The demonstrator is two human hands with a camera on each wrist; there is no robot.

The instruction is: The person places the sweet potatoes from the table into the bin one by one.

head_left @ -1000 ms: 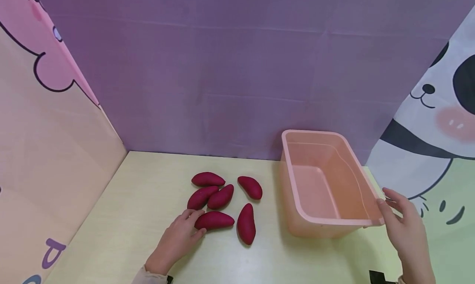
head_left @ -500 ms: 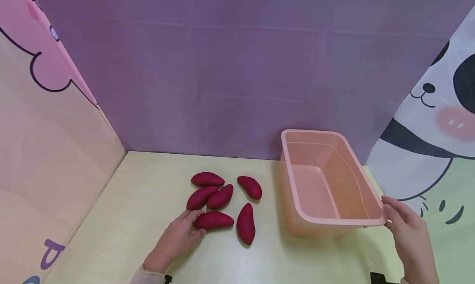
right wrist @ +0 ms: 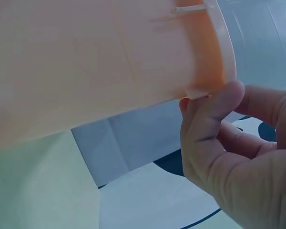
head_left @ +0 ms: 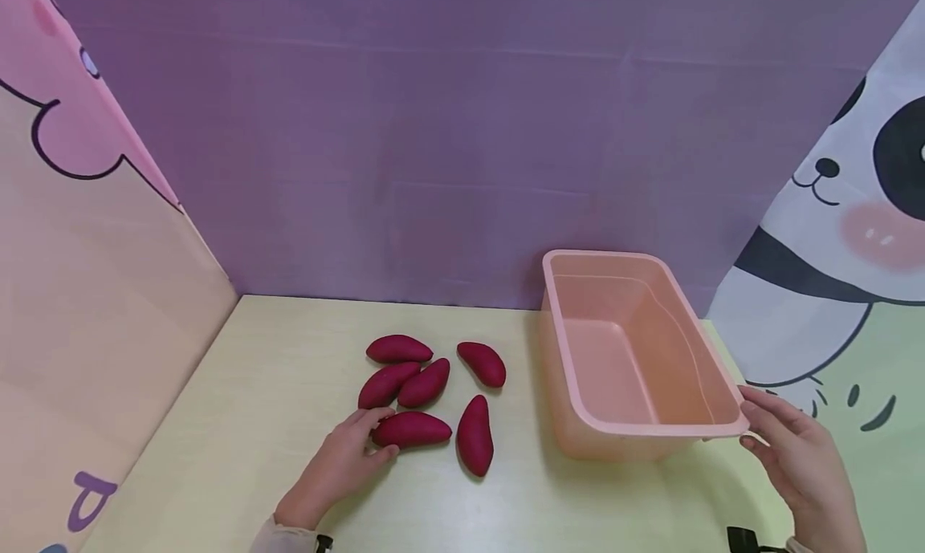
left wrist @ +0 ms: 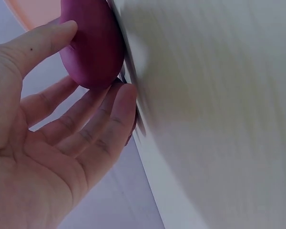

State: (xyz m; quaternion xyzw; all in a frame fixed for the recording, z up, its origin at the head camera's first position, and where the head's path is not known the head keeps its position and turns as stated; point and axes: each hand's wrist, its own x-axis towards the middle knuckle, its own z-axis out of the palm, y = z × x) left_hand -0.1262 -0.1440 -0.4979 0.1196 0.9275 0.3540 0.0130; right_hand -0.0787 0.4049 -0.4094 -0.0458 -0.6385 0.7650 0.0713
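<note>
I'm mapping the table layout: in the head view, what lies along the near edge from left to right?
Left hand → sweet potato it touches → upright-lying sweet potato → pink plastic tub → right hand at the tub's near right corner.

Bare tabletop (head_left: 238,424) lies open at 9 o'clock of the sweet potatoes (head_left: 426,392); at 3 o'clock the pink bin (head_left: 711,376) blocks.

The head view looks forward and down from the near side over the whole table (head_left: 289,457). The left wrist view sits close against one sweet potato (left wrist: 93,45); the right wrist view looks up close at the pink tub (right wrist: 100,57), both seen overhead.
</note>
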